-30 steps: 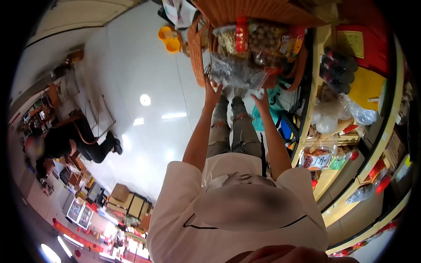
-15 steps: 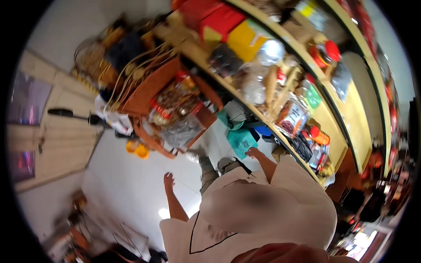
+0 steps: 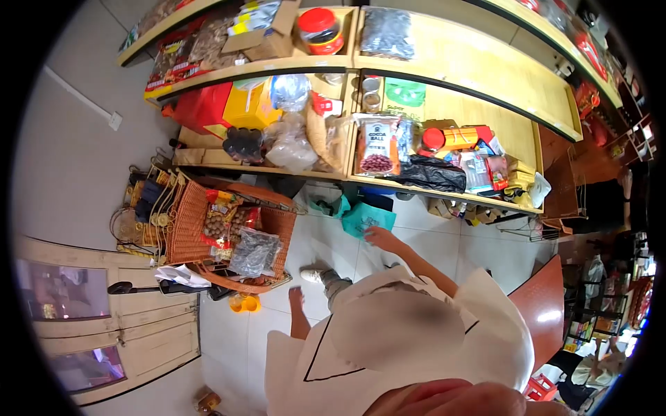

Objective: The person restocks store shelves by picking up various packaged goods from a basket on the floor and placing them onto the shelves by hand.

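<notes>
My left hand (image 3: 296, 297) hangs over the tiled floor, loosely open and with nothing in it. It is to the right of the orange wicker basket (image 3: 187, 218) and below it in the view. Inside the basket lie a bag of round brown items (image 3: 218, 222) and a clear bag of dark grey items (image 3: 255, 251). My right hand (image 3: 380, 237) is open and empty, at the lower edge of a teal bag (image 3: 368, 219) on the floor. Whether it touches the bag is unclear.
Wooden shelves (image 3: 444, 93) hold jars, a cocoa ball bag (image 3: 377, 144), a black bag (image 3: 433, 173) and several packets. A door (image 3: 149, 312) and yellow bowls (image 3: 244, 302) are at left. A red-brown panel (image 3: 544, 305) and people are at right.
Both hands have come away from the grey bag in the basket and moved apart. The view has turned towards the shelves, with the basket now at the left.
</notes>
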{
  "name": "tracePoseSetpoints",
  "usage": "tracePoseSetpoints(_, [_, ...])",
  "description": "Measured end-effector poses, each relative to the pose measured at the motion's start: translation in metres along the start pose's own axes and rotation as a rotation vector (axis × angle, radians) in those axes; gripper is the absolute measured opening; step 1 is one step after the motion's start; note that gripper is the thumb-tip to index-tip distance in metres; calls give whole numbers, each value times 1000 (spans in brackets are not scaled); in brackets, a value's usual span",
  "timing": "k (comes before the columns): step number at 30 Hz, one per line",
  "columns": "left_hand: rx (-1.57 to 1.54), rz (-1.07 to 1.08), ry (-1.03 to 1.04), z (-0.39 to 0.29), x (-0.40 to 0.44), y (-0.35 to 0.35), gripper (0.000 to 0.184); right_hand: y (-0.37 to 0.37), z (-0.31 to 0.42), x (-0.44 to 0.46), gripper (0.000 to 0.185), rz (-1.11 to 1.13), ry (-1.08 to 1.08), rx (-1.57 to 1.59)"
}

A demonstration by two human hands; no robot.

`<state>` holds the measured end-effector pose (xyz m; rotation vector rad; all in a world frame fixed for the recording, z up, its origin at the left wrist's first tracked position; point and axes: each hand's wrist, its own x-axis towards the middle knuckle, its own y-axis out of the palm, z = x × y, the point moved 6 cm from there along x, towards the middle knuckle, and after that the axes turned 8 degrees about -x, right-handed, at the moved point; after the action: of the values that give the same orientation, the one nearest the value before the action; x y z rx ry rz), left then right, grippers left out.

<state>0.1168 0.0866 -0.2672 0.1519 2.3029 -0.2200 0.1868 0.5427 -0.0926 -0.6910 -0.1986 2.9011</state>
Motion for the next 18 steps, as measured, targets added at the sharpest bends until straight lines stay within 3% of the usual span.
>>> tracePoseSetpoints(1, [58,-65,103,-19,2,39,13,-33,-39,-22,40,-52,70,32])
tracePoseSetpoints(3, [445,93,307,-58,-5,130,20,-82,-126,-45,41,-217,180,-134])
tracePoseSetpoints(5, [760,241,581,-100,-31,221,28,-106,-133,-81,42,-306,274,136])
tracePoseSetpoints(7, [806,317,764,-150,-55,298,36,-130,-109,-105,44,-346,293,366])
tracePoseSetpoints(10, [651,363,866,-213,-75,370,34,-153,-88,-90,44,-289,214,394])
tracePoseSetpoints(12, [644,426,817,-245,-79,399,36,-163,-72,-83,44,-308,168,427])
tracePoseSetpoints(18, [535,402,716,-285,-68,421,40,-201,-33,-60,47,-319,196,442])
